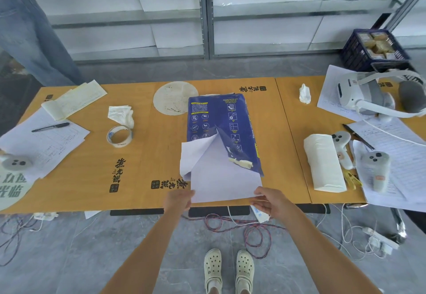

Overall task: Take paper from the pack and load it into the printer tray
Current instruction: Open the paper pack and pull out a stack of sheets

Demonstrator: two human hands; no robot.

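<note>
A dark blue paper pack [221, 120] lies in the middle of the orange table [143, 155], its near end torn and its wrapper flap folded back. White paper [226, 178] sticks out of that end toward me. My left hand [178, 200] pinches the paper's near left corner. My right hand [273, 201] grips its near right corner at the table's front edge. No printer or tray is in view.
Left of the pack lie a tape roll [119, 136], a crumpled tissue [121, 115], a pen [50, 127] on forms and a controller [15, 162]. On the right are a tissue pack [323, 163], two controllers [375, 169] and a headset [368, 95]. Cables [251, 231] trail on the floor.
</note>
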